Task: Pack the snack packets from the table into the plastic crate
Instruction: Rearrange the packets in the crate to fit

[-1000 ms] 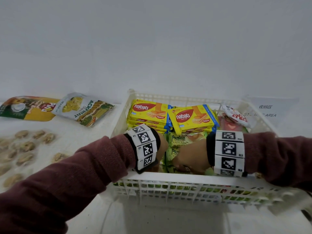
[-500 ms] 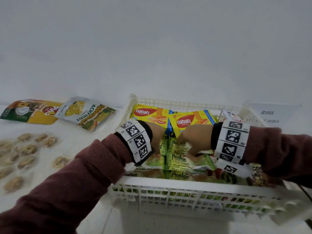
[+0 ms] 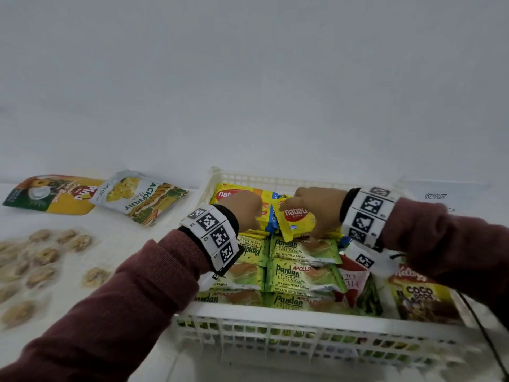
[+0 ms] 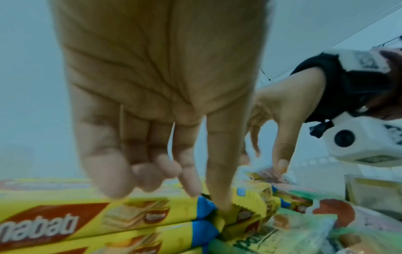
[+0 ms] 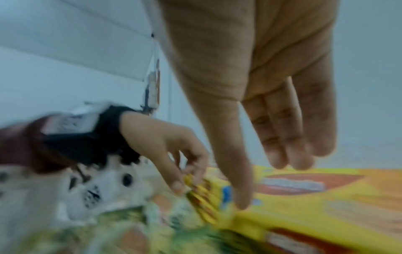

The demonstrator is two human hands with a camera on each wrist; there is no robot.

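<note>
A white plastic crate (image 3: 275, 312) holds green Pandan cake packets (image 3: 297, 274) at the front and yellow Nabati wafer packets (image 3: 228, 194) at the back. My right hand (image 3: 316, 208) holds one Nabati packet (image 3: 298, 219) tilted up, thumb on its near edge and fingers on its far edge. The right wrist view is blurred but shows that thumb on the yellow packet (image 5: 304, 202). My left hand (image 3: 245, 210) hovers over the left Nabati stack (image 4: 87, 220). Its straight thumb presses into the gap at the packet ends and its fingers hang loosely curled.
On the table left of the crate lie a jackfruit chips bag (image 3: 140, 197), a yellow-green bag (image 3: 52, 194) and clear packets of brown snacks (image 3: 41, 260). A Coco Pops packet (image 3: 421, 296) and a red packet (image 3: 352, 277) fill the crate's right side. A paper sign (image 3: 435, 197) lies behind.
Both hands moved from the Pandan packets near the crate's front to the Nabati packets at the back. The right Nabati packet now stands tilted in my right hand.
</note>
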